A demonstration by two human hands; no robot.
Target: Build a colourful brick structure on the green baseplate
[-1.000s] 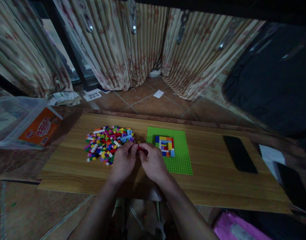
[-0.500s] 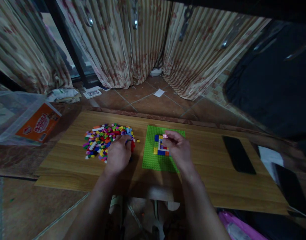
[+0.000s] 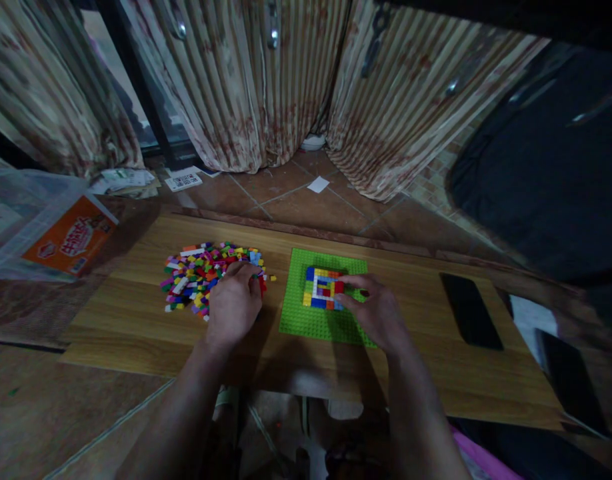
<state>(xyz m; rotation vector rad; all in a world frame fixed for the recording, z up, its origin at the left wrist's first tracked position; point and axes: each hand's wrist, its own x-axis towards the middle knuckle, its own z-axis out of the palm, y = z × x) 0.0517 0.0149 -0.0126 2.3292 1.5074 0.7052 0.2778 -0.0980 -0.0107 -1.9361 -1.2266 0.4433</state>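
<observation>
A green baseplate (image 3: 301, 322) lies on the wooden board, bearing a squarish build (image 3: 320, 303) of blue, yellow, red, orange and white bricks. My right hand (image 3: 373, 307) is at the build's right side, thumb and index finger on either side of a red brick (image 3: 339, 287) there. A pile of small mixed-colour bricks (image 3: 191, 277) lies to the left of the baseplate. Over the pile's right edge is my left hand (image 3: 235, 301), its fingers curled together beside some red bricks; what they hold, if anything, is hidden.
A clear plastic box (image 3: 41, 230) with an orange label stands at the far left. A black phone-like slab (image 3: 470, 311) lies on the board's right part, with white paper (image 3: 533, 320) and another dark slab (image 3: 572, 373) beyond it. Striped curtains (image 3: 226, 87) hang behind.
My right hand has moved down and right from the build's top, uncovering more of it. The small pink piece at its fingertips no longer shows. My left hand stays at the pile.
</observation>
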